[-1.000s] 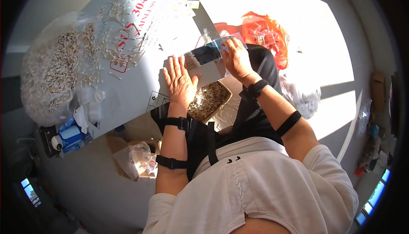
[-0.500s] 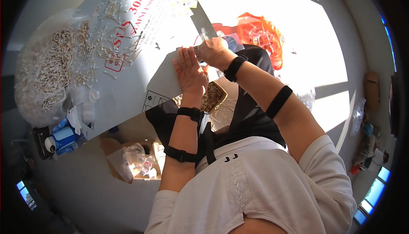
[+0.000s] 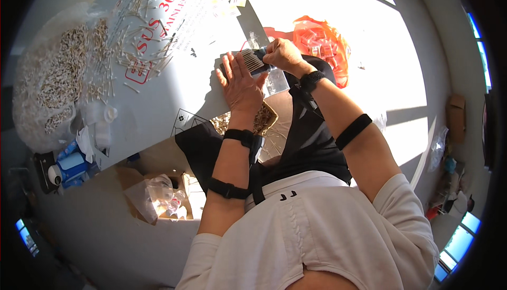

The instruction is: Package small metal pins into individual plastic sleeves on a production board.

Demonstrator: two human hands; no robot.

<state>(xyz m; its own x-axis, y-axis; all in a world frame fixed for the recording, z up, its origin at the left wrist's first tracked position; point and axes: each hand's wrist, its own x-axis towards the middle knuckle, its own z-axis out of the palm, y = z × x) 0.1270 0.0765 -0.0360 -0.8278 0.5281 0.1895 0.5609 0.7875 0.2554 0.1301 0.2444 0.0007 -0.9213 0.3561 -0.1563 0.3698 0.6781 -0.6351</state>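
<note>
A row of cotton swabs (image 3: 251, 60) lies side by side on a dark backing near the table's right edge. My left hand (image 3: 244, 90) is laid out flat beside it, fingers apart, their tips by the row's left end. At the other end, my right hand (image 3: 285, 56) is closed in a pinch at the edge of the dark backing. What exactly its fingers hold is too small to make out. Below my left wrist, a basket (image 3: 274, 122) of swabs shows partly, the rest hidden by my arm.
Loose cotton swabs (image 3: 138, 57) are scattered over the grey table (image 3: 153, 115). A large clear bag (image 3: 31, 97) of swabs stands at the left. Beyond my right hand sits an orange plastic bag (image 3: 322, 47) of small packs. A cardboard box (image 3: 138, 205) stands below the table.
My right hand has moved right, away from my left hand, and more of the swab row shows between them. The left hand stays flat at almost the same place.
</note>
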